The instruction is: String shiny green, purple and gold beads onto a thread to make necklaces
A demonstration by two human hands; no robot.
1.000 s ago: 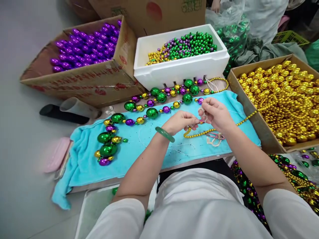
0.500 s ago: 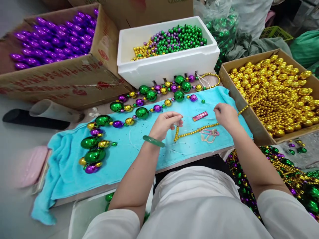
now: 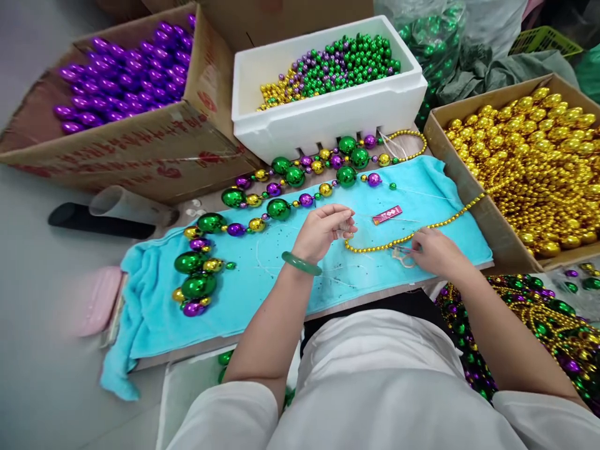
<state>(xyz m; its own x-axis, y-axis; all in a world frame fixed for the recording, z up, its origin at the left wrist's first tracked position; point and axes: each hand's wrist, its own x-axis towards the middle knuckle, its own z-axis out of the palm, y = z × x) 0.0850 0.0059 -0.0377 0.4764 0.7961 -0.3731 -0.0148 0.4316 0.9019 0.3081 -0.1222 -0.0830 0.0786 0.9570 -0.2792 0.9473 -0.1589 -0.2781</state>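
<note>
The left box (image 3: 110, 150) stands beside the middle box (image 3: 328, 119), both behind the towel (image 3: 248, 300). A bead string (image 3: 370, 250) runs from the right box (image 3: 501, 242) onto the towel, in front of a packet (image 3: 387, 215).

A creased white shirt (image 3: 384, 394) has loose short sleeves (image 3: 234, 412). Black cloth (image 3: 394, 305) shows past the shirt's hem; beyond its left sleeve, a smooth green bangle (image 3: 300, 264) rings the wrist (image 3: 302, 252).

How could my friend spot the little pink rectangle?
Find the blue towel, then the left hand and right hand over it. Just past their gap, the pink rectangle lies between the gold string and a green bead. It's flat with white marks; its neighbours are shiny beads.
</note>
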